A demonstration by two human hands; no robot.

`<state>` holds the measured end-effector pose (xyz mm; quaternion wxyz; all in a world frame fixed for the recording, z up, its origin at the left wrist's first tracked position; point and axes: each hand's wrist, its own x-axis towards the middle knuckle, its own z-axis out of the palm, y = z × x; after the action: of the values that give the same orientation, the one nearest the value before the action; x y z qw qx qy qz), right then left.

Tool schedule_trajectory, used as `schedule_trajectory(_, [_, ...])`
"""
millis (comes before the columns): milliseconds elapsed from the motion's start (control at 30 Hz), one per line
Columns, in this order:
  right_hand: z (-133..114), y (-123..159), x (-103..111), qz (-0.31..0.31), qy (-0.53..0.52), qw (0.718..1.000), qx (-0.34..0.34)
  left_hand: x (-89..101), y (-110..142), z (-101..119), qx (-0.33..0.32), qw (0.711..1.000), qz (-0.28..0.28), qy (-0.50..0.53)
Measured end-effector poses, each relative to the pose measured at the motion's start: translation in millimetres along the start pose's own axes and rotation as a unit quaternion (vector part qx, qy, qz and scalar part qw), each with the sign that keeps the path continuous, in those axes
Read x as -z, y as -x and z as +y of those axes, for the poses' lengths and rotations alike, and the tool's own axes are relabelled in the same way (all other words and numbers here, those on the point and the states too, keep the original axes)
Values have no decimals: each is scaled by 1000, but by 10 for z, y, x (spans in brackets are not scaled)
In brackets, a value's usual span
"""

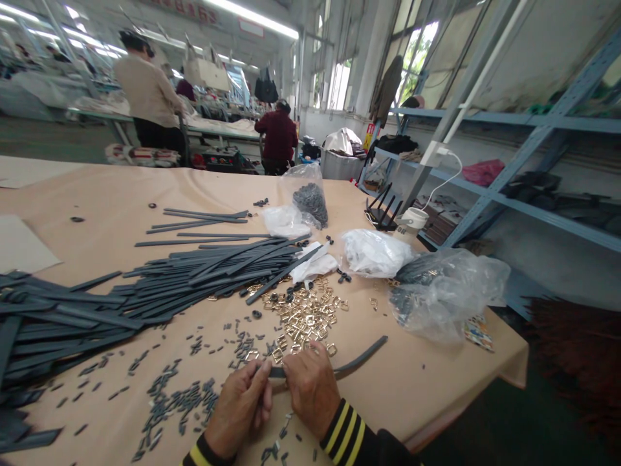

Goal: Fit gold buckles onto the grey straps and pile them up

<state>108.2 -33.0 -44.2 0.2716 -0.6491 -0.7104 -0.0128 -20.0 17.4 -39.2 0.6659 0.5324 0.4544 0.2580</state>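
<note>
A dark grey strap (361, 356) runs between my hands, its free end curving out to the right above the table. My left hand (242, 398) pinches it near its left end. Beside it, my right hand (313, 385) is wrapped round the same strap, with the fingertips partly hidden. Just beyond my hands lies a heap of gold metal buckles (305, 314). Small dark grey pieces (187, 398) are scattered to the left of my left hand. Whether a buckle sits on the strap under my fingers is hidden.
Piles of dark grey straps (213, 268) cover the left and middle table (412, 388). Plastic bags (441, 291), a white bag (376, 252) and a black router (383, 210) stand at the right. Blue shelving (533, 139) rises beyond. Two people work at the back.
</note>
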Motion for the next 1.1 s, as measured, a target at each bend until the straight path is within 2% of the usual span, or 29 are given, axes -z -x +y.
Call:
schedule_trajectory(233, [-81, -48, 98, 31, -12, 998, -55, -4, -21, -38, 8, 999, 32, 40])
schedule_trajectory(433, [-51, -36, 65, -5, -31, 999, -41, 3, -53, -77, 15, 999, 27, 41])
schedule_trajectory(667, [-41, -21, 33, -3, -44, 998, -42, -14, -31, -18, 9, 998, 29, 47])
schedule_trajectory(1100, [-38, -22, 52, -4, -51, 997, -49, 11, -49, -85, 5, 1000, 9, 27])
